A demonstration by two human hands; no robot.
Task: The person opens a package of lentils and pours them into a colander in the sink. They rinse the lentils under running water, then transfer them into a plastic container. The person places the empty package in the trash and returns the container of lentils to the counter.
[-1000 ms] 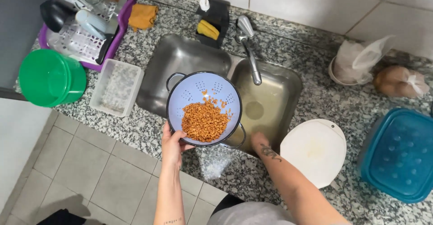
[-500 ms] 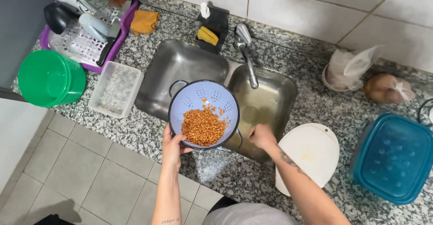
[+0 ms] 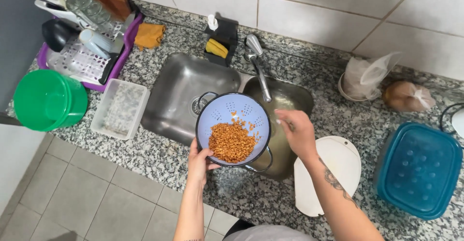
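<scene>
A: Left hand?
B: I'm clamped on the blue colander of lentils, over the sink. Keep it level.
A: Right hand?
B: Loosely curled, holding nothing, beside the rim.

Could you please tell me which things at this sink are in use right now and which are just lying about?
In use:
- blue perforated colander of orange-brown grains, held by the left hand
- right hand over the steel pot
- metal tap

Lying about:
- green plastic bucket
- teal lidded container
- white cutting board
- purple dish rack
</scene>
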